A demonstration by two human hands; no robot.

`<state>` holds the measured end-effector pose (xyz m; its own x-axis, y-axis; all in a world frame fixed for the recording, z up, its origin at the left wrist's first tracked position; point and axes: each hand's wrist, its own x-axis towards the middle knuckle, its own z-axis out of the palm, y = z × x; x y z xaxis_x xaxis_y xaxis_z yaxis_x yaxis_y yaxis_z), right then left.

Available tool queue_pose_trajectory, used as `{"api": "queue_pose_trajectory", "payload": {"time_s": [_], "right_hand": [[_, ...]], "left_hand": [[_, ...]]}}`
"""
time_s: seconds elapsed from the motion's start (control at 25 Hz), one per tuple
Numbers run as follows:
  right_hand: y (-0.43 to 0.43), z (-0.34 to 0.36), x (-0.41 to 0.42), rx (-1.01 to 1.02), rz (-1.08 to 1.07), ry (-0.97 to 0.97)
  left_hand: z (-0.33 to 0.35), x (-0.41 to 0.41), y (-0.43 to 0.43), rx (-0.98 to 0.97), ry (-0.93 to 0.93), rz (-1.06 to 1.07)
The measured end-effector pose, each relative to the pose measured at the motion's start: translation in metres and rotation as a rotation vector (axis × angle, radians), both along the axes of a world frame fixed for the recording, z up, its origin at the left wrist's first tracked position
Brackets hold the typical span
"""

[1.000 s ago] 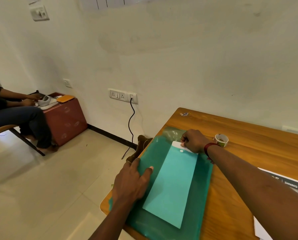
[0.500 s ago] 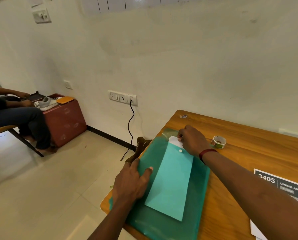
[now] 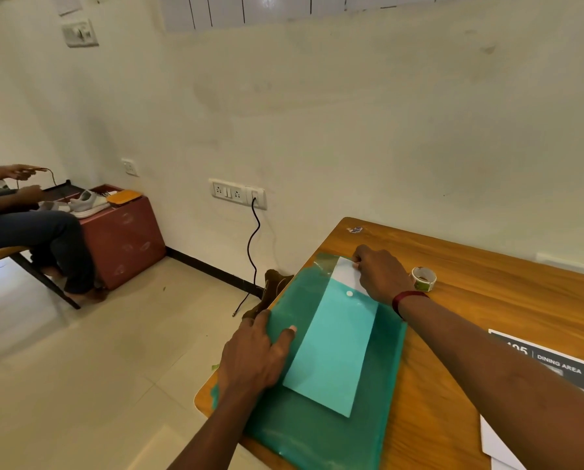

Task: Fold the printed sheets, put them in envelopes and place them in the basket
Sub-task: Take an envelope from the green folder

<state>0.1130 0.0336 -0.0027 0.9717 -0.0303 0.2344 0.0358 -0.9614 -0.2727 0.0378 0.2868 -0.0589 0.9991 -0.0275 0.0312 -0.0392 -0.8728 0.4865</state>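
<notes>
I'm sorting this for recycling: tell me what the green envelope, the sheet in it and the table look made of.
The green envelope: likely thin plastic, translucent and glossy; the sheet shows through it as paler teal, and a white snap button sits on it. The sheet: apparently matte white paper where it sticks out. The table: wood or wood-look laminate, smooth, with visible grain.

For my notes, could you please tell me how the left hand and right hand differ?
The left hand lies flat, fingers straight, pressing the green envelope; the right hand is curled, pinching the white sheet. The left hand sits at the envelope's left side, the right hand at its far end. Both reach over the envelope.
</notes>
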Motion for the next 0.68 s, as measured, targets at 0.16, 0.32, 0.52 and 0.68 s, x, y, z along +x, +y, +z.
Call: {"api": "queue_pose_trajectory", "payload": {"time_s": [0.16,0.32,0.52,0.68], "right_hand": [[-0.005,-0.007,0.007,0.082,-0.010,0.015],[-0.007,-0.011,0.009,0.132,-0.014,0.063],[-0.006,-0.013,0.012,0.179,-0.017,0.111],[-0.008,-0.012,0.016,0.196,-0.034,0.111]], "left_hand": [[-0.001,0.000,0.001,-0.046,-0.018,0.005],[0.000,-0.001,0.001,-0.072,-0.033,0.008],[0.000,-0.002,0.000,-0.075,-0.041,0.005],[0.000,-0.002,0.001,-0.077,-0.029,0.010]]}}
